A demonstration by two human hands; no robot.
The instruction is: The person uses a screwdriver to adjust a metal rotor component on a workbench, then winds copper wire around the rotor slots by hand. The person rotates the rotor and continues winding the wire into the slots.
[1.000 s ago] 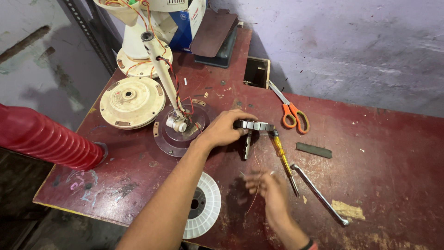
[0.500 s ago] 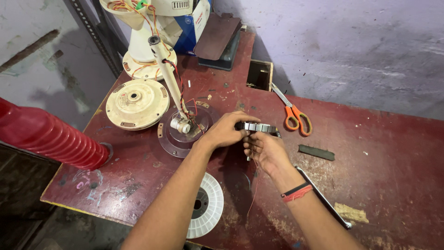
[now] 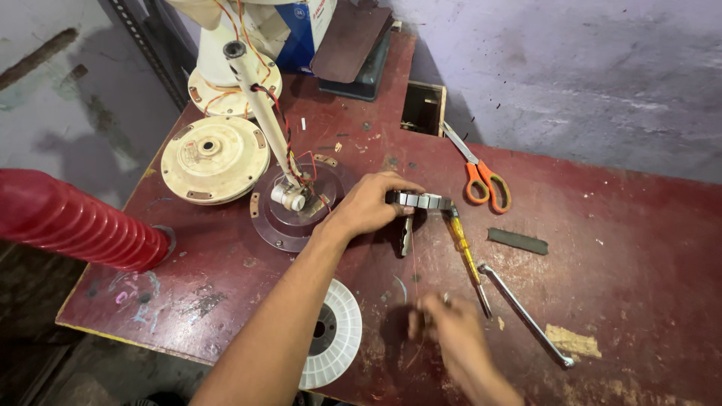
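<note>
My left hand (image 3: pixel 368 204) grips a small grey metal motor core (image 3: pixel 425 201) and holds it down on the dark red table (image 3: pixel 639 248). A thin wire (image 3: pixel 414 259) runs from the core toward me. My right hand (image 3: pixel 451 331), blurred, is near the table's front edge with its fingers pinched on that wire. A white plastic spool (image 3: pixel 335 334) lies flat just left of my right hand. Between the hands, to the right, lie a yellow-handled screwdriver (image 3: pixel 465 252) and a metal wrench (image 3: pixel 526 316).
Orange-handled scissors (image 3: pixel 481 177) and a dark flat bar (image 3: pixel 517 240) lie right of the core. At left are a cream round cover (image 3: pixel 214 158), a round base with a wired shaft (image 3: pixel 289 199), and a red ribbed cylinder (image 3: pixel 75 222) past the table edge.
My right hand has pulled back from the core toward the front edge, drawing the wire out. My left hand has stayed on the core.
</note>
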